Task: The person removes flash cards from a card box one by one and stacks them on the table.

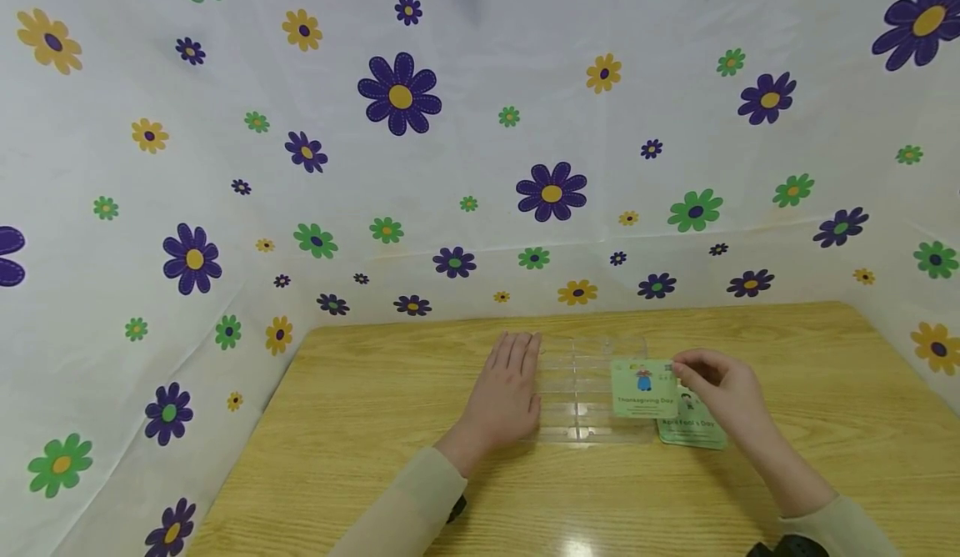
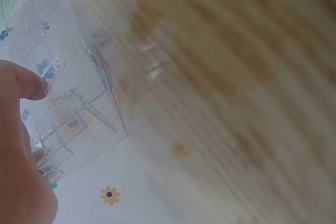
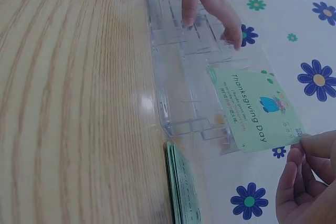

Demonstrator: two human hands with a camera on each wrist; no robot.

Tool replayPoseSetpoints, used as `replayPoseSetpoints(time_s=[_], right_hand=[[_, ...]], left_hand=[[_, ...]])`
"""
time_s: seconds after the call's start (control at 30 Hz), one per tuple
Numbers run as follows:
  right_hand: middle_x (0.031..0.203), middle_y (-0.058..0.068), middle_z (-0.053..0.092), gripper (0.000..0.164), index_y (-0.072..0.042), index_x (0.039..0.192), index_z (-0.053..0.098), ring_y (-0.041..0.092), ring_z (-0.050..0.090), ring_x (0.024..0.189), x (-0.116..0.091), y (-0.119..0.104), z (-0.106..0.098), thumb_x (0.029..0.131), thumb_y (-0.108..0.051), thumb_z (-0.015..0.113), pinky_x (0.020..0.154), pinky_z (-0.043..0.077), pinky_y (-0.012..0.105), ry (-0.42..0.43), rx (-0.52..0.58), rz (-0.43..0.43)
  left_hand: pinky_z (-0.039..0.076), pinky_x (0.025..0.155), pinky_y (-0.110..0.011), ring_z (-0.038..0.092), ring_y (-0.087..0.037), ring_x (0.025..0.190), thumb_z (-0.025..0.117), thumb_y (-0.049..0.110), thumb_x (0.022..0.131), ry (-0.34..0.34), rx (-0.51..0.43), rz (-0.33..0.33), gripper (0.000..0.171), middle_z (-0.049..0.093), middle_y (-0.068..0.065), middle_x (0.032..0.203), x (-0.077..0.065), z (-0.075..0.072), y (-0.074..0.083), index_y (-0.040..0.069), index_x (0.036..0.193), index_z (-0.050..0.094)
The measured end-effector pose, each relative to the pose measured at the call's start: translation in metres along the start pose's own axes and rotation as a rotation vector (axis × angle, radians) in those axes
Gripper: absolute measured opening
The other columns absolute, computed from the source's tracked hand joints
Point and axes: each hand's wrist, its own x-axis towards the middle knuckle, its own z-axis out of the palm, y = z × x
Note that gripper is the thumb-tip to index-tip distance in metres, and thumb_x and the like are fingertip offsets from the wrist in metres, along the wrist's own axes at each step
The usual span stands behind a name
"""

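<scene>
A green card printed "Thanksgiving Day" is pinched at its upper right corner by my right hand. In the right wrist view the same card hangs over the near end of a clear plastic organizer with several compartments. My left hand rests along the organizer's left side, its thumb by the edge in the left wrist view. Just right of the organizer lies a stack of green cards, the top one reading "April Fool's Day". My right hand partly covers that stack.
The wooden table runs back to a white flower-patterned cloth hanging behind and at both sides. Sleeves with dark wrist straps cross the table's front part.
</scene>
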Motion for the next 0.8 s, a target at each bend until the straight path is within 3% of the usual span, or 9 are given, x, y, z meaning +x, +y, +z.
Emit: replayPoseSetpoints(time_s=[0.2, 0.43, 0.67, 0.8], right_hand=[[0.106, 0.013, 0.074, 0.026, 0.009, 0.121, 0.071, -0.006, 0.059, 0.081, -0.002, 0.001, -0.004, 0.105, -0.010, 0.066, 0.071, 0.057, 0.017, 0.009, -0.022, -0.005], [0.102, 0.007, 0.074, 0.025, 0.009, 0.120, 0.071, -0.004, 0.060, 0.081, -0.004, 0.004, -0.009, 0.105, -0.010, 0.066, 0.069, 0.057, 0.017, 0.022, -0.022, -0.014], [0.091, -0.024, 0.066, 0.027, 0.009, 0.120, 0.071, -0.009, 0.060, 0.083, -0.002, 0.008, -0.016, 0.107, -0.014, 0.064, 0.073, 0.058, 0.016, 0.030, -0.006, -0.016], [0.090, -0.027, 0.065, 0.030, 0.011, 0.121, 0.070, -0.009, 0.060, 0.083, -0.002, 0.010, -0.019, 0.107, -0.015, 0.063, 0.074, 0.058, 0.015, 0.032, 0.012, -0.024]], left_hand=[[0.020, 0.136, -0.048, 0.036, -0.032, 0.154, 0.055, 0.033, 0.103, -0.010, 0.001, 0.000, 0.080, 0.037, -0.016, 0.165, -0.001, 0.001, 0.000, -0.001, 0.166, 0.020], [0.021, 0.136, -0.048, 0.036, -0.032, 0.153, 0.055, 0.032, 0.103, -0.003, -0.003, 0.000, 0.079, 0.037, -0.016, 0.164, -0.001, 0.002, 0.000, -0.001, 0.166, 0.022], [0.021, 0.136, -0.047, 0.036, -0.032, 0.153, 0.056, 0.032, 0.103, 0.000, -0.002, 0.000, 0.080, 0.037, -0.015, 0.164, 0.000, 0.002, 0.000, -0.001, 0.166, 0.021], [0.020, 0.136, -0.047, 0.036, -0.032, 0.153, 0.057, 0.032, 0.103, -0.001, -0.002, 0.000, 0.080, 0.037, -0.015, 0.164, 0.000, 0.001, 0.000, -0.001, 0.166, 0.020]])
